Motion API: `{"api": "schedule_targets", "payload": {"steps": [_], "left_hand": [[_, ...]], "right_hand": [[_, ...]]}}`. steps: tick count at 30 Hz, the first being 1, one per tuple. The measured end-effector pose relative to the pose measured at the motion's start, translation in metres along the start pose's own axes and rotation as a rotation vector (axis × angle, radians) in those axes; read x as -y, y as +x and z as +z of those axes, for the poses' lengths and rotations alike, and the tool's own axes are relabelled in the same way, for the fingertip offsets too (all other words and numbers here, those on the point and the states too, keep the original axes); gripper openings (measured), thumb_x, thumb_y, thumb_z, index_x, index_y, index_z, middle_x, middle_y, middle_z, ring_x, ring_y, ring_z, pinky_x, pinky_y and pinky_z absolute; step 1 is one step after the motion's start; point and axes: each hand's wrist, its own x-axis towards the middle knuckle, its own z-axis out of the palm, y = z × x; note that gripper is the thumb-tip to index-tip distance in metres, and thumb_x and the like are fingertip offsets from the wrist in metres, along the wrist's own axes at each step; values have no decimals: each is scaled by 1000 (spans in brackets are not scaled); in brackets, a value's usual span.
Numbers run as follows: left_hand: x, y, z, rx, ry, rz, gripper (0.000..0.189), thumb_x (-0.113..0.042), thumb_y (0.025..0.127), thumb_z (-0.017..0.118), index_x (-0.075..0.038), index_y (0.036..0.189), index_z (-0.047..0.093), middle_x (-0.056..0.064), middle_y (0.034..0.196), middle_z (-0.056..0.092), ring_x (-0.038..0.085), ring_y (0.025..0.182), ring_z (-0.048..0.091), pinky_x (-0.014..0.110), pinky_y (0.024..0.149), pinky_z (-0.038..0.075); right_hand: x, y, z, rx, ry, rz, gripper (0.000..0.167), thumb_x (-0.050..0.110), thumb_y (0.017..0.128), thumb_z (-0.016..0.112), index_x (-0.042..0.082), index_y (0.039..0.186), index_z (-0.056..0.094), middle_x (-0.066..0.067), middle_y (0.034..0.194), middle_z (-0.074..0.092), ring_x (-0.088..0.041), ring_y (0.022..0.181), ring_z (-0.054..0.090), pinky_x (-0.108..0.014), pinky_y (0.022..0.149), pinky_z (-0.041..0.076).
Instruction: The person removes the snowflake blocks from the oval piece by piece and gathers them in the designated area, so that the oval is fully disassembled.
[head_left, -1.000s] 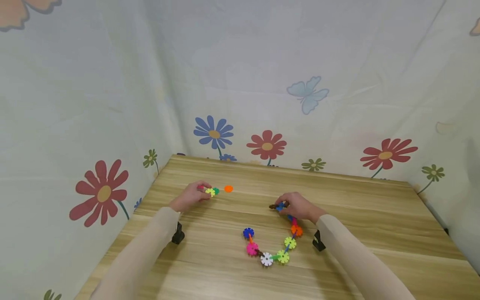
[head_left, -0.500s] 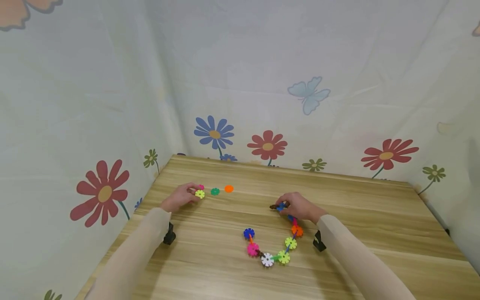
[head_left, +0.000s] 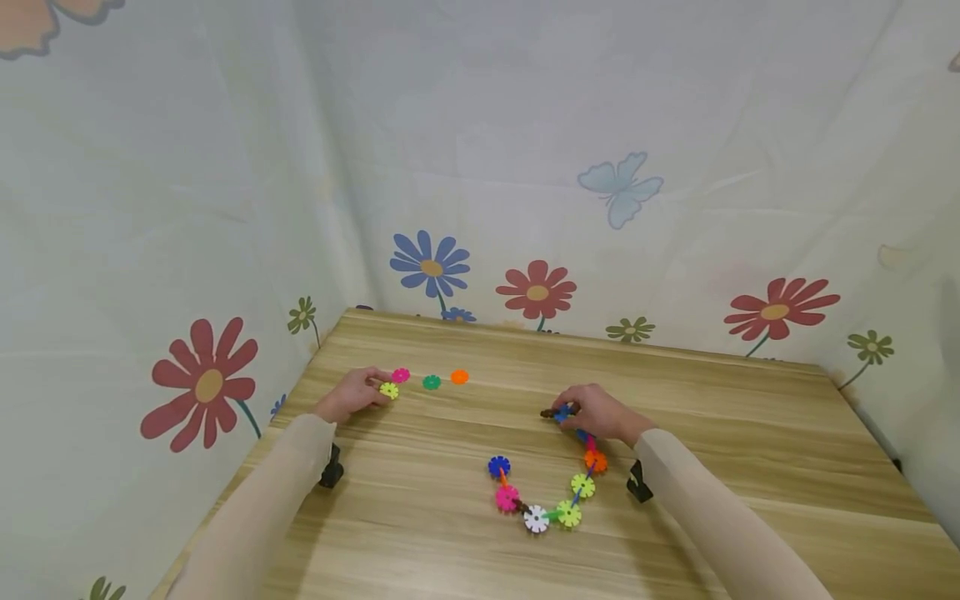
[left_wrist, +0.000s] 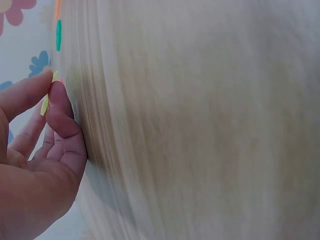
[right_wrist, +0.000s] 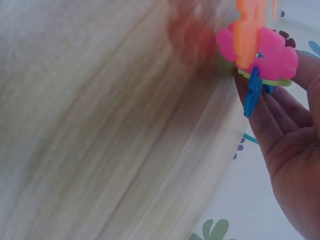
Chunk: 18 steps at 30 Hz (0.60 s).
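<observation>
My left hand (head_left: 347, 395) is at the far left of the table, pinching a yellow-green interlocking disc (head_left: 389, 390) between thumb and fingertip. In the left wrist view that disc (left_wrist: 44, 105) appears edge-on. Just beyond it lies a pink disc (head_left: 401, 376). My right hand (head_left: 600, 414) holds the upper end of a curved chain of notched discs, at a blue disc (head_left: 562, 413) with a brown one beside it. Fingers partly cover this end. The right wrist view shows a pink disc (right_wrist: 280, 57), an orange disc (right_wrist: 246, 37) and a blue disc (right_wrist: 253, 93) joined by the palm.
A green disc (head_left: 431, 382) and an orange disc (head_left: 460, 377) lie right of the pink one. The chain curves toward me past a white disc (head_left: 536, 519) and ends at a dark blue disc (head_left: 498, 467). Flower-printed cloth (head_left: 480, 167) hangs behind the wooden table (head_left: 420, 517).
My left hand has drawn left with the yellow-green disc, away from the green disc, and the pink disc has come into full view. My right hand keeps its place on the chain.
</observation>
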Motion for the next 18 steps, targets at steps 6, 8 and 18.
{"api": "schedule_targets", "payload": {"steps": [6,8,18], "left_hand": [[-2,-3,0,-5,70,15,43,4,77,72,9,117,57,18,100,55,18,79,50,24,64,48],[-4,-4,1,-8,101,24,41,3,77,72,9,115,57,19,100,55,18,79,50,25,63,47],[-1,-3,1,-21,222,79,38,1,77,72,7,113,61,21,110,59,32,100,53,39,81,47]], "right_hand": [[0,0,0,1,7,-2,22,13,81,75,11,103,70,-1,101,66,-15,86,58,-34,77,50],[0,0,0,3,10,4,22,13,82,75,11,103,70,-1,101,65,-15,85,57,-34,77,49],[0,1,1,10,-5,16,23,14,82,75,11,104,70,-1,102,65,-15,87,58,-35,79,49]]}}
